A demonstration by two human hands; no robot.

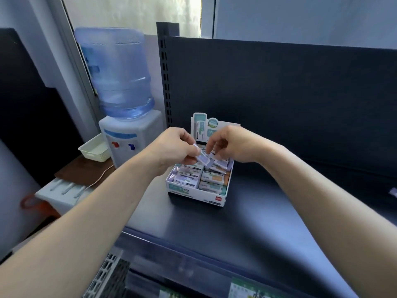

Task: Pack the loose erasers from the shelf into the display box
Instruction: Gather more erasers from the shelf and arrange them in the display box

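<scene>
Both hands are up over the display box (197, 195), which sits on the dark shelf (257, 222) right under the fingers. The left hand (174, 147) has its fingers (192, 149) pinched round one wrapped eraser (203, 159), held just above the back of the box. The right hand (232, 145) has its fingers (211, 147) curled down at the other end of that eraser, but honestly I can't tell if they're gripping it or just touching. Below the fingers the box is already packed with rows of erasers (212, 177). A water dispenser (129, 136) stands off to the left of the left fingers.
</scene>
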